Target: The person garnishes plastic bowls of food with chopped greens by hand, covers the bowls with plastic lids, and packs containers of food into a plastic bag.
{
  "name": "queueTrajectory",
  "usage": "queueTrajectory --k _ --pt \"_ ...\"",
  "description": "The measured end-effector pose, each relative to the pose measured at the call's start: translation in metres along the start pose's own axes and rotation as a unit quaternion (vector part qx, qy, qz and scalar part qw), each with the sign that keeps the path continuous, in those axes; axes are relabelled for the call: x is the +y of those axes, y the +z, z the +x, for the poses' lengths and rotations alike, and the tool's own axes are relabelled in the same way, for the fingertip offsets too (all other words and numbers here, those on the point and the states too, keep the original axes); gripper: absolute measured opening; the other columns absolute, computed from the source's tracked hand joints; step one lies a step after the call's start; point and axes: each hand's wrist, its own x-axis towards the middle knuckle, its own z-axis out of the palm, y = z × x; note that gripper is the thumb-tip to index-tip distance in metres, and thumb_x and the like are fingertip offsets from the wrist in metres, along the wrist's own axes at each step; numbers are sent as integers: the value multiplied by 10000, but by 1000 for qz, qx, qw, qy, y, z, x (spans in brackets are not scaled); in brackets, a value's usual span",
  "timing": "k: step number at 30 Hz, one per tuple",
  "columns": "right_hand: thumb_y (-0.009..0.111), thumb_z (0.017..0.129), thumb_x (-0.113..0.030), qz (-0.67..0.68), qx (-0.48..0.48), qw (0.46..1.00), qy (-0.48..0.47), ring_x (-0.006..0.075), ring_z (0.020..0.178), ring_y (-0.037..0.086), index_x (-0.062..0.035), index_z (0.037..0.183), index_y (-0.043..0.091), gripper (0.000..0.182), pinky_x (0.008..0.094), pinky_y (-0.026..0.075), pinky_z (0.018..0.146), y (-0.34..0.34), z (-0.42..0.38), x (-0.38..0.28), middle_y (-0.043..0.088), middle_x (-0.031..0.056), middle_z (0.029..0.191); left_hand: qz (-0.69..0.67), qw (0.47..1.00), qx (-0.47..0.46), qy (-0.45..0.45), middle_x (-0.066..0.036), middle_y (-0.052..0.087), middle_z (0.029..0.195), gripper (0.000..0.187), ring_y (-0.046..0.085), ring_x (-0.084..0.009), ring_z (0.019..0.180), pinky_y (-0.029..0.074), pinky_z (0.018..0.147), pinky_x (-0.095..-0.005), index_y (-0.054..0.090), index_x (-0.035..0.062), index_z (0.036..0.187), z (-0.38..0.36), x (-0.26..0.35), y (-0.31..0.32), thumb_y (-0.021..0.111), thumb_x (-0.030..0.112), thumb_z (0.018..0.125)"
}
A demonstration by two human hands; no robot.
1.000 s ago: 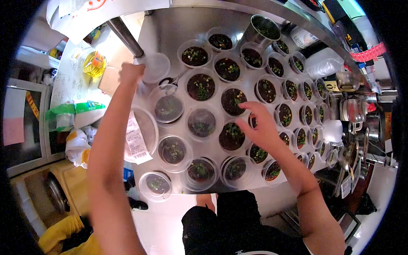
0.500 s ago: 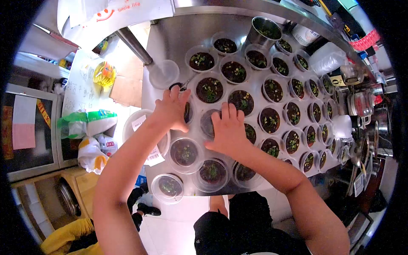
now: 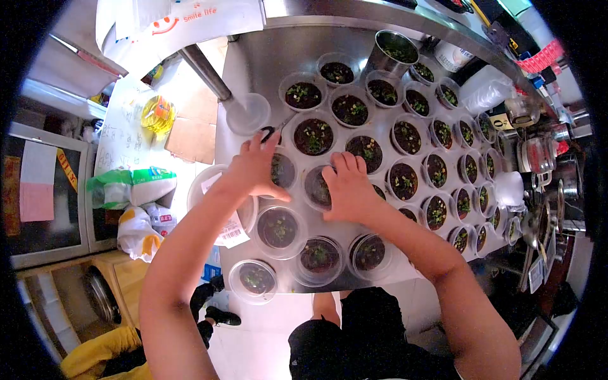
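Note:
Rows of clear plastic cups with dark soil and small green plants stand on the metal table (image 3: 253,57). My left hand (image 3: 253,170), fingers spread, lies over the left side of a lidded cup (image 3: 283,170). My right hand (image 3: 349,189) rests at the right side of another covered cup (image 3: 316,188), its fingers spread over the rim and thumb low. Nearer to me are a cup with a cloudy lid (image 3: 277,229), a covered cup (image 3: 318,254) and a small one (image 3: 253,278) by the table's front edge. Black-handled scissors (image 3: 268,133) lie beyond my left fingertips.
An empty clear container (image 3: 248,114) stands near the metal post (image 3: 206,71). A steel pot (image 3: 394,53) is at the back. White round lids (image 3: 202,183) with a label lie left of my left forearm. Another person's yellow-clothed leg (image 3: 104,354) shows at lower left.
My right hand has shifted slightly right and down, still at the covered cup. My left hand has moved a little to the right, its thumb reaching farther. The view has shifted slightly.

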Motion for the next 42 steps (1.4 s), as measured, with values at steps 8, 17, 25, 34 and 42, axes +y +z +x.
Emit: queueTrajectory --k 8,17,25,34,42 --pt "769 446 -380 43 3 995 -87 414 1174 405 -4 1094 505 794 578 189 1097 -15 -3 26 454 229 1197 -77 984 -142 -82 -81 647 1152 411 597 -303 1109 425 935 -523 570 173 1211 26 -34 -7 638 211 807" --pt "781 464 -368 55 19 989 -137 424 1178 412 -4 1087 495 776 575 200 1092 -51 18 0 444 252 1219 -116 986 -123 -16 -165 672 1034 338 696 -266 821 538 729 -385 607 71 1036 36 -16 2 722 218 753" --pt "792 522 -440 20 26 991 -133 443 1272 355 -19 1152 524 803 609 182 1092 -14 36 -18 389 311 1343 -468 864 -174 -64 -169 666 991 254 705 -261 820 540 742 -350 617 -11 1081 40 -40 3 574 100 857" --pt "810 585 -524 60 32 996 -49 443 1375 218 -52 1198 500 833 575 209 1081 -39 -14 0 300 254 1439 -232 958 -168 2 -197 553 1283 894 545 -304 1186 441 982 -362 363 -4 1399 11 -3 -37 791 342 694" --pt "790 639 -390 75 70 994 -22 433 1375 225 -44 1239 477 760 565 218 1087 -16 -24 -14 321 259 1427 -238 946 -213 53 -184 553 1308 1032 512 -299 1223 370 1055 -354 369 40 1403 24 -8 -28 881 301 546"
